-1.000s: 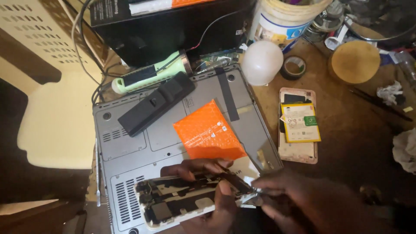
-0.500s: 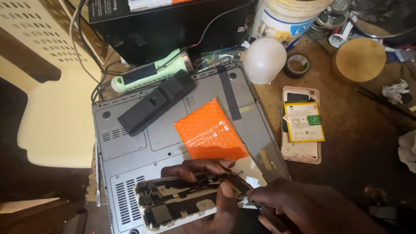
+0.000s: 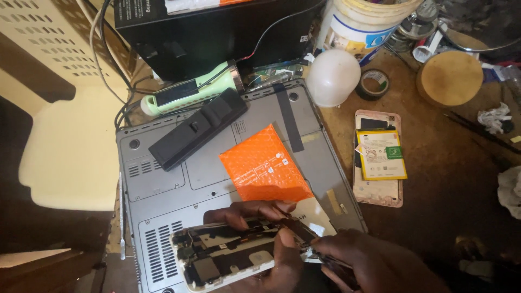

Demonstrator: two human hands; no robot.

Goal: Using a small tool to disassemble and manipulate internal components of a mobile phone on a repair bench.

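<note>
Two hands work near: left hand (image 3: 260, 217) grips an opened phone (image 3: 225, 258); right hand (image 3: 374, 266) pinches a thin tool (image 3: 304, 239) beside an orange pouch (image 3: 264, 164).

a cream plastic chair (image 3: 59, 135) stands beside the cluttered brown worktable (image 3: 445, 179).
</note>
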